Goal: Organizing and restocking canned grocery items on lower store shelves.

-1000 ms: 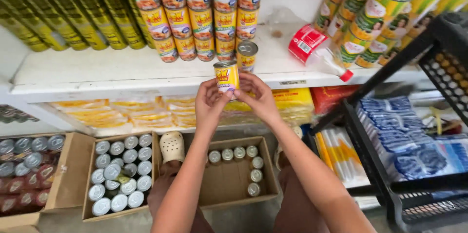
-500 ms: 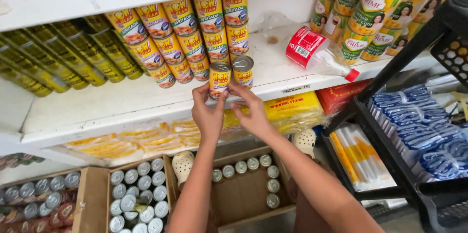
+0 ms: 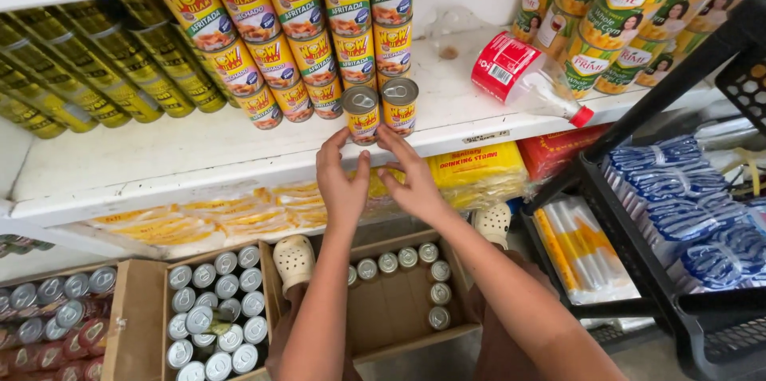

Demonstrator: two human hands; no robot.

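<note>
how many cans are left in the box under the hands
8 show in the cardboard box: five along its back wall, three down its right side. The arms cover the box's left and front, so more may be hidden.

Both arms reach up side by side; left hand (image 3: 341, 181) and right hand (image 3: 412, 177) raised, fingers spread, thumbs nearly touching.

Can (image 3: 361, 114) base behind fingers (image 3: 339, 144)
</note>
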